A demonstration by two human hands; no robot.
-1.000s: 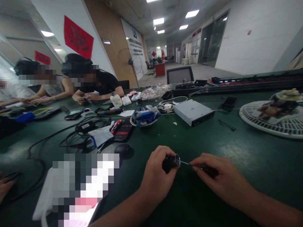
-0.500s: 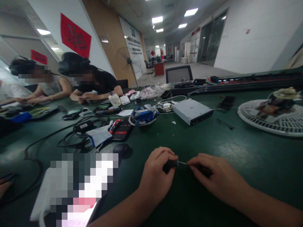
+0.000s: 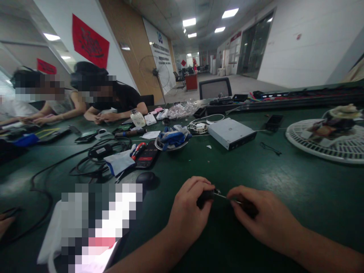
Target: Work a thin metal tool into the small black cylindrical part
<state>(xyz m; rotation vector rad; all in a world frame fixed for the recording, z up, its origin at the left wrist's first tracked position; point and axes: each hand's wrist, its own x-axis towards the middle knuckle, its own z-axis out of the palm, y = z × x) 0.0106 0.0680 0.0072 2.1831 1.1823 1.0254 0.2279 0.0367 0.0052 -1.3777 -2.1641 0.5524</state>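
Note:
My left hand [image 3: 191, 206] is closed around a small black object [image 3: 206, 196] just above the green table [image 3: 216, 163]. A thin metal shaft [image 3: 221, 195] runs from that object to my right hand [image 3: 261, 210]. The fingertips of my right hand are pinched round the shaft, and something dark lies in the shade of its palm. Whether the shaft is fixed to the black object cannot be made out. Beyond my hands sits a grey metal drive box [image 3: 231, 132].
A black mouse [image 3: 145, 179], a phone [image 3: 146, 156], a glove [image 3: 119, 162] and black cables lie to the left. A bowl [image 3: 171, 147] holds blue-and-white cloth. At the right is a white fan grille [image 3: 327, 142]. Two people [image 3: 113, 98] sit at the far left.
My right hand has shifted slightly right, away from my left hand, and more of the shaft shows. A small dark, shiny part now shows beside my left fingertips.

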